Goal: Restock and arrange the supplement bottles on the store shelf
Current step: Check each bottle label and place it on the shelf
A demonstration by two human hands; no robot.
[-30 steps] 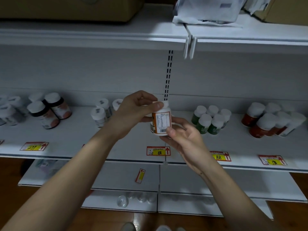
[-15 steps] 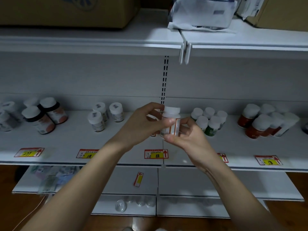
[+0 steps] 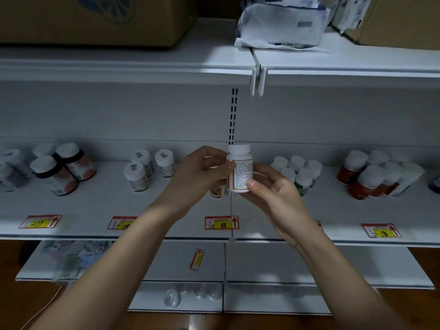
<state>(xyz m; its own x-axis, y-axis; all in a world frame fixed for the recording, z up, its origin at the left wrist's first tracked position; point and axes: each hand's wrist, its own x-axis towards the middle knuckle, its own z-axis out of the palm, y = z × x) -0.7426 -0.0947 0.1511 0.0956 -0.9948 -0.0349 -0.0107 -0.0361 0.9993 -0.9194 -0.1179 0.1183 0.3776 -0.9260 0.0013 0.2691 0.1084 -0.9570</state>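
The shelf (image 3: 100, 208) runs the whole width in front of me, white, with price tags along its front lip, so each group of bottles sits behind its own tag. Above it a box (image 3: 95, 17) and a bag (image 3: 281, 22) are stowed out of the way on the top board.

On the shelf the stock stands in clusters: dark bottles (image 3: 62, 167) far left, small white ones (image 3: 145, 167) next, green ones (image 3: 300, 173) right of centre, red ones (image 3: 371, 177) far right. The stretch behind the tag (image 3: 222, 222) marked 88 holds little; I can make out one bottle (image 3: 216, 191) there, mostly hidden by my left hand.

My left hand (image 3: 197, 177) comes in from the left, fingers curled over the upper side of the bottle I am holding and thumb pressed on its front. My right hand (image 3: 273, 194) cups it from below and the right, thumb pinching the lower label. Both hands grip it so I can steady it and turn it.

That bottle (image 3: 240, 170), white with an orange-edged label, is upright in the air just above the shelf, over the 88 tag and in front of the slotted post (image 3: 233, 115). Its fine-print side faces me, so I judge it needs turning before I set it down beside the hidden one.
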